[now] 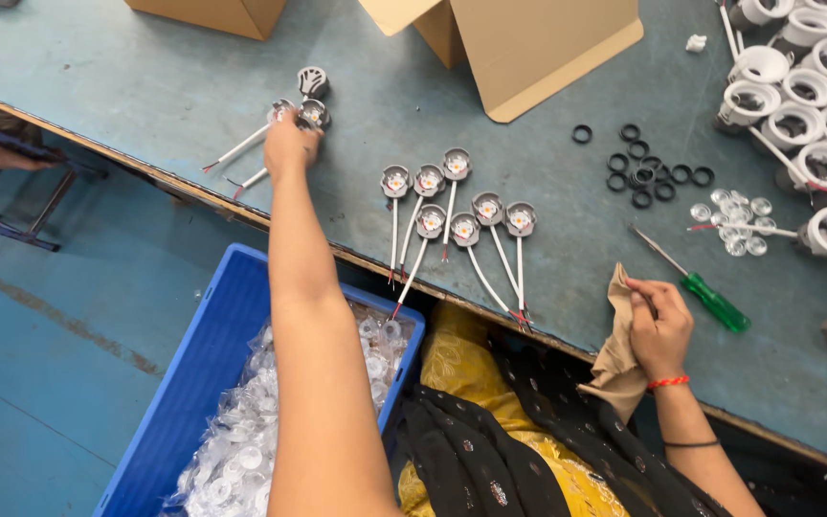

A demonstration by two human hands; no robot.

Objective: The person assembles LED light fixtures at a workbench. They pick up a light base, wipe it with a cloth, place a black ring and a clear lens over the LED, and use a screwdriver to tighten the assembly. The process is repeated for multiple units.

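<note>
A wired LED module (310,115) at the surface's (174,86) far left is grasped by the left hand (289,144) fingers; a tan cloth (616,359) is clenched in the right hand (660,330). 7 modules (457,215), black rings (645,172), a green screwdriver (710,299) and a blue crate (198,383) lie around

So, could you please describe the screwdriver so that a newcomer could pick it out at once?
Start at the blue-grey worktable and go to the right hand, which holds a tan cloth. Just right of it lies the screwdriver, pointing up-left. It is the only tool there, with a translucent green handle.
</note>
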